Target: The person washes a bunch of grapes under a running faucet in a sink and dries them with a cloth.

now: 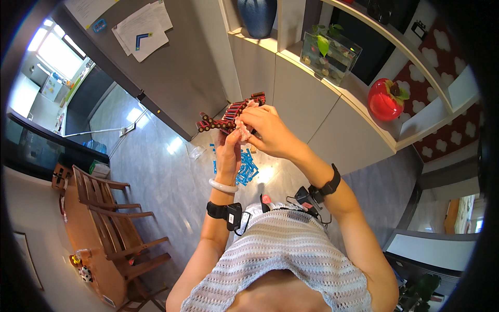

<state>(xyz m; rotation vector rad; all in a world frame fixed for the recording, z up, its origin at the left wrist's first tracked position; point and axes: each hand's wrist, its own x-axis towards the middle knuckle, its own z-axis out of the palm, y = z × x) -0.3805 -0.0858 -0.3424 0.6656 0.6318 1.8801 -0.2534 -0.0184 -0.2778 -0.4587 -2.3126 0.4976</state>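
My left hand (229, 150) grips a small dark red slatted object (233, 113) from below. Round gold-coloured dots mark its edges, and its exact kind is unclear. With bent fingers, my right hand (261, 124) presses a crumpled pink cloth (243, 130) against the object's right side. The cloth also reaches my left thumb. Part of the object is hidden behind the cloth and my right fingers. Below my hands, many small blue pieces (246, 167) lie heaped on the grey floor (175, 187).
A clear plastic wrapper (197, 152) lies left of the blue pieces. Wooden chairs (117, 218) stand by a wooden table (78, 234) at the left. Ahead is a grey cabinet (300, 93), whose shelf bears a blue vase (257, 17), a glass tank (329, 56) and a red fruit-shaped ornament (386, 101).
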